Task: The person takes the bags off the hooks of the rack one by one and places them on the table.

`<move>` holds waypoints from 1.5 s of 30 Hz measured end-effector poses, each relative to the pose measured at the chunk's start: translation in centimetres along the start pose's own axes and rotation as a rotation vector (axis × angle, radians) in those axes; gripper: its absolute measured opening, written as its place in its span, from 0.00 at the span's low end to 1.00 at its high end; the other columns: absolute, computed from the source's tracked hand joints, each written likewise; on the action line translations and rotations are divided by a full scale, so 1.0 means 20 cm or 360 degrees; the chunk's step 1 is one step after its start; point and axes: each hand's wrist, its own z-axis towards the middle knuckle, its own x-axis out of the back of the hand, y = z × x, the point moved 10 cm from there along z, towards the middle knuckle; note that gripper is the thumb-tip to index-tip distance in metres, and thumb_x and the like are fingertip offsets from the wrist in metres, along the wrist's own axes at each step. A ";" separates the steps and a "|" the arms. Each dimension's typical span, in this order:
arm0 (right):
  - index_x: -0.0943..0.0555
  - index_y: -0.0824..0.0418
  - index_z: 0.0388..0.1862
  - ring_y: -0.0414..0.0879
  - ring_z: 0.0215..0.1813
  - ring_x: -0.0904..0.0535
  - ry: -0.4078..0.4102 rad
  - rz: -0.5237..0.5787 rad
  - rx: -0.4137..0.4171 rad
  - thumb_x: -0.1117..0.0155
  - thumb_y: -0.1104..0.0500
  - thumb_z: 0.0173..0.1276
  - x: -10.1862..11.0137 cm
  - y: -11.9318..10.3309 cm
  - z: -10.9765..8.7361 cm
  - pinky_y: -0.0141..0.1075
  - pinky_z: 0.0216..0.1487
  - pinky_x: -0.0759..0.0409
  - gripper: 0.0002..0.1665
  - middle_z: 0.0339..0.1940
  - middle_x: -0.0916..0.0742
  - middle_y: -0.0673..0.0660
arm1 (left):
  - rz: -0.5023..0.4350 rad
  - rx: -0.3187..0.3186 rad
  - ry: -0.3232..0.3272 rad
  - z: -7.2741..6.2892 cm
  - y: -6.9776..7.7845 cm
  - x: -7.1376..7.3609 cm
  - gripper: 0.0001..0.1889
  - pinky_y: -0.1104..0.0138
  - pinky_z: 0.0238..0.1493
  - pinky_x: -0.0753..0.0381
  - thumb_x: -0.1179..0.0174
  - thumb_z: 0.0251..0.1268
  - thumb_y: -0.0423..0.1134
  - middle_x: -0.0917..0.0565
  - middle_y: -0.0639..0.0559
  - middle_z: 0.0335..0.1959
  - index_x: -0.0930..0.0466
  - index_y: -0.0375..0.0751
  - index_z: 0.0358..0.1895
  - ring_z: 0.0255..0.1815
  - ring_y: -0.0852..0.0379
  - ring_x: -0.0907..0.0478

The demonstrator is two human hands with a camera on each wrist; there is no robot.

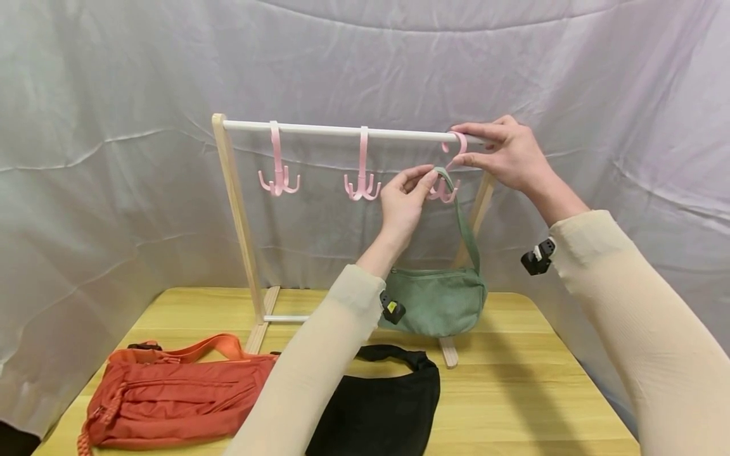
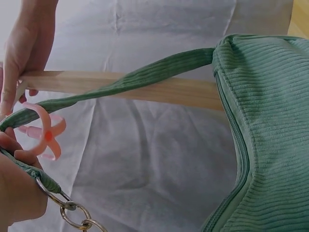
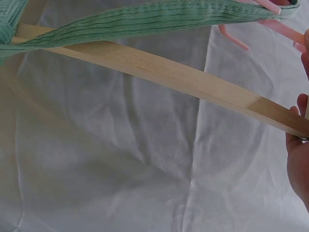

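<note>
My left hand (image 1: pixel 402 202) pinches the strap of a green corduroy shoulder bag (image 1: pixel 436 304) near its top, right beside the prongs of a pink hook hanger (image 1: pixel 462 144). The strap (image 2: pixel 159 67) crosses the pink prongs (image 2: pixel 48 135) in the left wrist view, and metal rings (image 2: pixel 77 212) join its other end. Below the rail the bag hangs, its body level with the rack's foot. At the rail's right end my right hand (image 1: pixel 513 152) holds the upper part of that same pink hanger between thumb and fingers.
The rack has a white rail (image 1: pixel 331 130) and wooden posts (image 1: pixel 236 209). Two more pink hook hangers (image 1: pixel 277 164) hang from it, left and middle. A red-orange bag (image 1: pixel 182 399) and a black bag (image 1: pixel 379 411) lie on the wooden table (image 1: pixel 513 380). Grey cloth (image 1: pixel 142 190) hangs behind.
</note>
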 end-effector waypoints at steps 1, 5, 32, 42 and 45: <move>0.13 0.49 0.62 0.40 0.41 0.34 0.0002 -0.0002 0.0000 0.17 0.56 0.60 0.00 0.00 0.00 0.30 0.39 0.33 0.30 0.45 0.18 0.56 | -0.0017 0.0006 0.0008 0.00 0.00 0.00 0.12 0.74 0.36 0.19 0.32 0.69 0.29 0.10 0.37 0.44 0.14 0.25 0.52 0.32 0.62 0.19; 0.13 0.49 0.62 0.41 0.40 0.35 0.0009 0.0000 0.0001 0.17 0.55 0.59 -0.01 0.00 0.00 0.32 0.38 0.35 0.30 0.42 0.19 0.56 | -0.0082 0.0048 0.0037 0.00 -0.01 0.00 0.12 0.74 0.29 0.23 0.32 0.70 0.30 0.10 0.38 0.40 0.15 0.26 0.52 0.27 0.62 0.20; 0.13 0.53 0.62 0.37 0.44 0.33 0.0069 -0.0070 0.0192 0.15 0.62 0.56 0.00 -0.04 0.01 0.31 0.41 0.36 0.32 0.53 0.10 0.58 | -0.0196 -0.0002 -0.0013 -0.03 0.08 -0.01 0.13 0.73 0.22 0.23 0.33 0.70 0.29 0.11 0.45 0.36 0.16 0.24 0.52 0.24 0.61 0.18; 0.13 0.53 0.63 0.40 0.54 0.27 0.0133 -0.0087 0.0295 0.15 0.65 0.52 0.03 -0.06 -0.02 0.29 0.50 0.34 0.36 0.60 0.12 0.57 | -0.0109 -0.0018 -0.0048 -0.06 0.11 0.01 0.12 0.74 0.24 0.25 0.32 0.69 0.30 0.12 0.54 0.34 0.15 0.27 0.52 0.25 0.59 0.20; 0.14 0.53 0.64 0.48 0.57 0.26 0.0121 -0.0096 0.0297 0.15 0.65 0.52 0.03 -0.06 -0.03 0.29 0.51 0.35 0.38 0.62 0.13 0.56 | -0.0091 -0.0029 -0.0055 -0.06 0.11 0.02 0.12 0.74 0.24 0.25 0.31 0.69 0.30 0.12 0.53 0.35 0.15 0.28 0.52 0.25 0.61 0.20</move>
